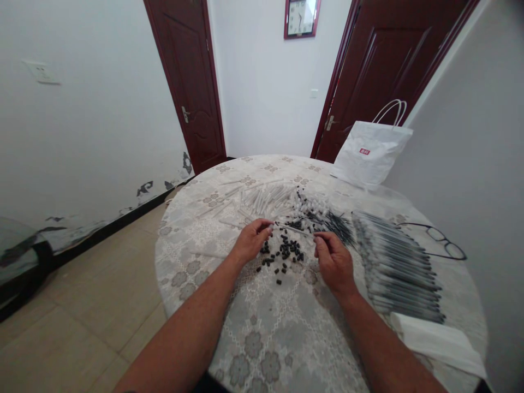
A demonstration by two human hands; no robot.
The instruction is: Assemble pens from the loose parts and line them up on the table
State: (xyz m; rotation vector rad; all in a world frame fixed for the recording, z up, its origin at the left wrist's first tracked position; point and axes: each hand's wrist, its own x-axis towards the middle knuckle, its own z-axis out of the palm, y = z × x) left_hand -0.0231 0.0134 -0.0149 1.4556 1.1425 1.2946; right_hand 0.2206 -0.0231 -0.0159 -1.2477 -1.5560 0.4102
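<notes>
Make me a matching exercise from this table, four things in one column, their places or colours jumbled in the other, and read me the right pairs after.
Things:
1. Small cylindrical caps
2. Slender pen tube
3. Eyeglasses
4. Shopping bag

Places and colours:
A. White with a red label
B. Between the left hand and the right hand
C. Black, scattered loose on the patterned tablecloth
D. Beside the long row of pens, near the table's right edge

Right pairs: 1-C, 2-B, 3-D, 4-A
</notes>
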